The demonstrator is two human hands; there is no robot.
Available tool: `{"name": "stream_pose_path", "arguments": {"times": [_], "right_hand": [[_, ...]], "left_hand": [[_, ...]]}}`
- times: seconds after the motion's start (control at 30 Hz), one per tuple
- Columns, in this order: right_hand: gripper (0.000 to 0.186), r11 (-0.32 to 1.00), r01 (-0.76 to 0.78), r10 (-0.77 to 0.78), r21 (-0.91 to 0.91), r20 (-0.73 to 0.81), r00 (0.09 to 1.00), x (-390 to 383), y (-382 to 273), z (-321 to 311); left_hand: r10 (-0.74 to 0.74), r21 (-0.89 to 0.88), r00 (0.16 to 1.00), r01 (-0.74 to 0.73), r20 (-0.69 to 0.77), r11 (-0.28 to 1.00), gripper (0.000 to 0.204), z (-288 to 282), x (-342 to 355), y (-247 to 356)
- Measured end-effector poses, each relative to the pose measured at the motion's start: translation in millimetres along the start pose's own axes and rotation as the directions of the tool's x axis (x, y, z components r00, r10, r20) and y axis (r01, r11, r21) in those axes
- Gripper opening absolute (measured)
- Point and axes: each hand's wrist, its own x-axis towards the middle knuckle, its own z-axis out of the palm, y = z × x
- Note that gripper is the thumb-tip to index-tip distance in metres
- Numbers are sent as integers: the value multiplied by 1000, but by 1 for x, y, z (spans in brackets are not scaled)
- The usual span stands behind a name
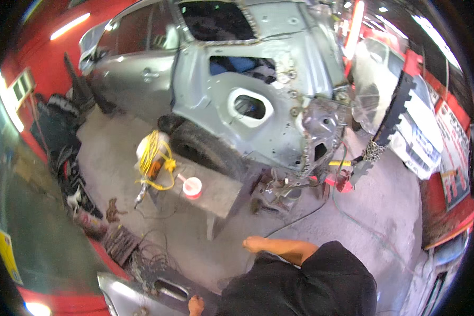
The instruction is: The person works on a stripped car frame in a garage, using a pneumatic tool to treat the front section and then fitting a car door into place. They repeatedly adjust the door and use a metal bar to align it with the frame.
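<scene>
My right hand (254, 244) is in front of my body with its fingers curled in, and nothing shows in it. It hangs over the floor, near a dark cable (295, 221). My left hand (196, 304) is low at the lower edge, beside a loose silver car body panel (126, 292); its fingers are too hidden to read. Ahead stands a silver car (205, 100) with its rear stripped to bare metal. A low grey bench (213, 197) before it carries a white and red tub (192, 188) and a power tool (151, 171) with a coiled yellow cord (155, 152).
A tyre (203, 147) lies between bench and car. Cut, torn metal (321, 131) sticks out at the car's rear corner. A chain (373, 151) hangs on a dark notched beam (400, 100) at right. Coiled wire (150, 260) and dark clutter (60, 126) lie at left.
</scene>
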Motion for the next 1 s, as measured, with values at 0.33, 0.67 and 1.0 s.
{"name": "stream_pose_path", "arguments": {"times": [0.33, 0.67, 1.0], "right_hand": [[31, 943, 96, 17, 319, -334, 942, -100, 118, -31], [32, 886, 110, 211, 450, -602, 770, -237, 247, -133], [28, 867, 173, 424, 468, -874, 236, -370, 248, -302]], "left_hand": [[338, 25, 941, -338, -10, 941, 33, -14, 142, 268], [679, -76, 711, -699, -181, 711, 29, -57, 191, 605], [801, 244, 102, -923, -590, 297, 29, -178, 207, 907]]}}
